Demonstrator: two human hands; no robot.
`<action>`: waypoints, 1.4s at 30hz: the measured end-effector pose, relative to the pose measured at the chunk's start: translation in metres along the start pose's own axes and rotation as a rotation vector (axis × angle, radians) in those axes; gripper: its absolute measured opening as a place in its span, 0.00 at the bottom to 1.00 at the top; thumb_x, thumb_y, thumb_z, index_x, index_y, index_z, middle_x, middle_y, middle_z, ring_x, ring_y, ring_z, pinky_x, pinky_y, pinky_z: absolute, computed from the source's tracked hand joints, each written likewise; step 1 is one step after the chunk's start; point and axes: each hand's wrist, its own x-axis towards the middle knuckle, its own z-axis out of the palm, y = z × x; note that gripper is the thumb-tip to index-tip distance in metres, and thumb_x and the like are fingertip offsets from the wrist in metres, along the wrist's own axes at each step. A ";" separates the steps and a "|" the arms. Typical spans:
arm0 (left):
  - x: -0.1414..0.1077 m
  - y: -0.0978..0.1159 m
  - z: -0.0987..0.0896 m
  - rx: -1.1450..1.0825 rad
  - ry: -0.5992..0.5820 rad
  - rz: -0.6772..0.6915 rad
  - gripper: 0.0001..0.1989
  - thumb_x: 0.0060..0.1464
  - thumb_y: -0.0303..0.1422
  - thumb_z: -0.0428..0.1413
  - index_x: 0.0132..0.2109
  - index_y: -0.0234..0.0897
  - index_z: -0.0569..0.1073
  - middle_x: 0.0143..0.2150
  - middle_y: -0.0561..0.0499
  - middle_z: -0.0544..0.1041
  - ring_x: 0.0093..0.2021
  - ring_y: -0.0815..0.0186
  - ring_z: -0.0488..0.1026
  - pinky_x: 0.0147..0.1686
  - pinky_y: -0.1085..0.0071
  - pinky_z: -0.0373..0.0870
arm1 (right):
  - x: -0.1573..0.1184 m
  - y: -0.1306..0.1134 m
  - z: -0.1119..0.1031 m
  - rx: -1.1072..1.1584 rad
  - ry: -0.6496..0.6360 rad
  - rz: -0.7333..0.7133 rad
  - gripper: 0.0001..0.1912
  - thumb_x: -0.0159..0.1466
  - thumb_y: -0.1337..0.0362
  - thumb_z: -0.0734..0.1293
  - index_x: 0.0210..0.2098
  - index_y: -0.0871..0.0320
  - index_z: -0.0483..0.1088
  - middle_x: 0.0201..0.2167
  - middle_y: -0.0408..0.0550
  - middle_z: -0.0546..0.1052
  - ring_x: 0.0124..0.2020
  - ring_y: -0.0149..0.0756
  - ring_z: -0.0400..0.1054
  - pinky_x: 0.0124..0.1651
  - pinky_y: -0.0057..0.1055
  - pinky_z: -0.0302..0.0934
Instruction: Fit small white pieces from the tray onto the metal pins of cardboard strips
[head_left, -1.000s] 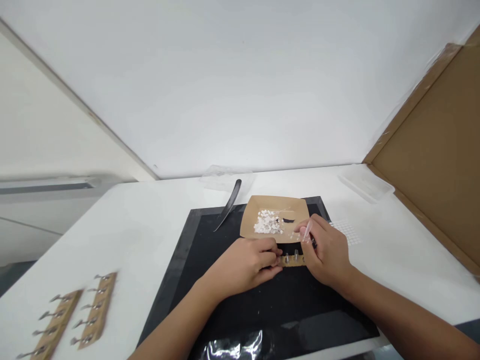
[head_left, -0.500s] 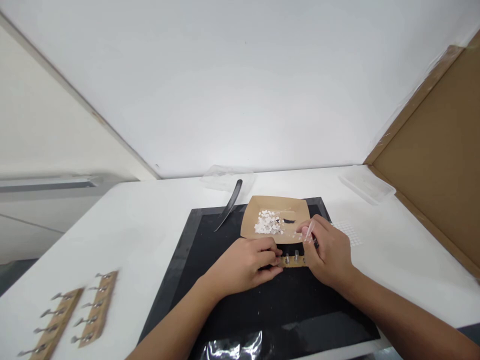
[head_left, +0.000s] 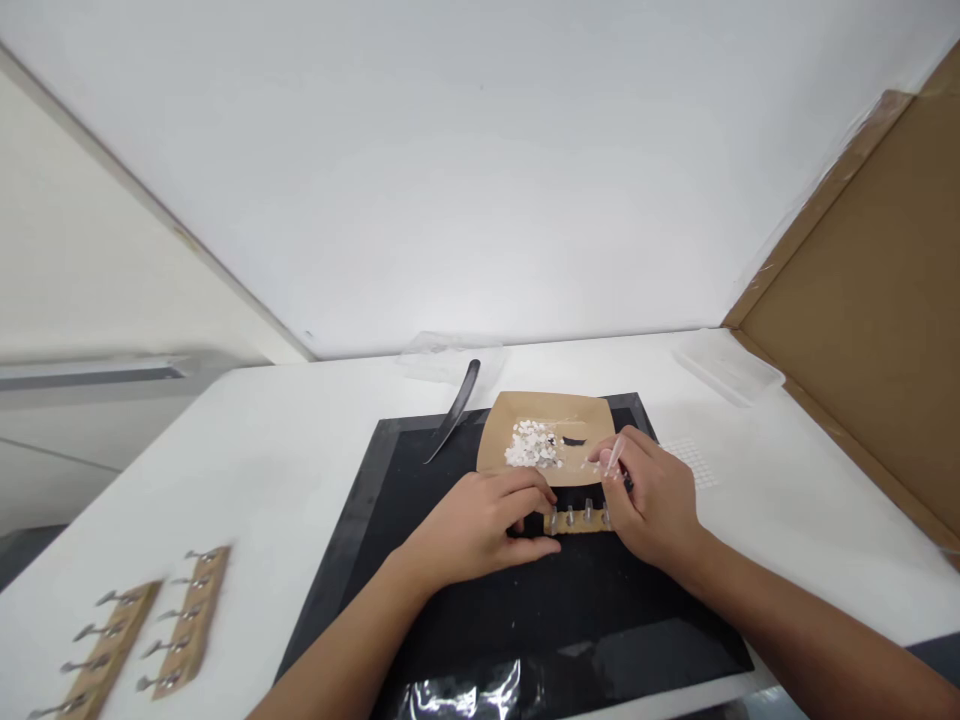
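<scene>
A short tan strip [head_left: 577, 522] with a row of small clear upright pieces lies on the black mat [head_left: 450, 620]. At its left end is my left hand [head_left: 491, 520], its thumb apart from the curled fingers and a gap between them. My right hand [head_left: 654, 500] is closed in a pinch on a thin clear plastic strip [head_left: 616, 452], above the strip's right end, which it partly hides. Something small and dark also shows by those fingers; I cannot make out what. Just beyond both hands, a brown paper tray [head_left: 495, 412] holds white dots [head_left: 531, 445] and a black sliver [head_left: 574, 441].
Black curved tweezers [head_left: 456, 408] rest at the mat's back left, near a clear bag [head_left: 442, 350]. Two wooden strips with metal clips [head_left: 196, 615] lie at left. A dotted sheet [head_left: 694, 460] and clear plastic lid [head_left: 727, 368] are at right, beside a cardboard panel [head_left: 862, 300].
My left hand's fingers and thumb have spread apart at the tan strip's left end, showing more of it. My right hand keeps its pinch. The whole view has shifted slightly.
</scene>
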 end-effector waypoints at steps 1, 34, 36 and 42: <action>0.000 0.001 0.001 0.016 0.001 0.002 0.12 0.65 0.41 0.64 0.45 0.37 0.75 0.46 0.50 0.81 0.29 0.73 0.76 0.29 0.77 0.72 | 0.000 0.000 0.000 0.007 0.003 0.004 0.12 0.73 0.65 0.58 0.39 0.54 0.73 0.36 0.46 0.78 0.34 0.35 0.72 0.35 0.31 0.57; -0.001 0.003 0.017 0.228 -0.019 -0.025 0.08 0.67 0.39 0.60 0.46 0.39 0.75 0.38 0.52 0.82 0.33 0.64 0.78 0.29 0.70 0.67 | 0.020 0.020 -0.033 -0.143 -0.590 -0.319 0.13 0.59 0.56 0.79 0.37 0.54 0.76 0.38 0.42 0.77 0.31 0.32 0.70 0.29 0.30 0.50; -0.001 0.003 0.017 0.237 -0.018 -0.023 0.08 0.66 0.39 0.61 0.46 0.39 0.74 0.37 0.52 0.82 0.33 0.64 0.78 0.29 0.69 0.66 | 0.020 0.020 -0.031 -0.176 -0.596 -0.319 0.17 0.57 0.55 0.81 0.38 0.54 0.75 0.40 0.42 0.77 0.31 0.33 0.70 0.29 0.30 0.50; -0.001 0.005 0.016 0.251 -0.025 -0.024 0.08 0.68 0.39 0.59 0.46 0.39 0.74 0.37 0.52 0.82 0.34 0.63 0.78 0.31 0.69 0.66 | 0.020 0.020 -0.032 -0.204 -0.620 -0.324 0.21 0.58 0.53 0.82 0.45 0.53 0.75 0.43 0.44 0.77 0.33 0.35 0.71 0.30 0.30 0.49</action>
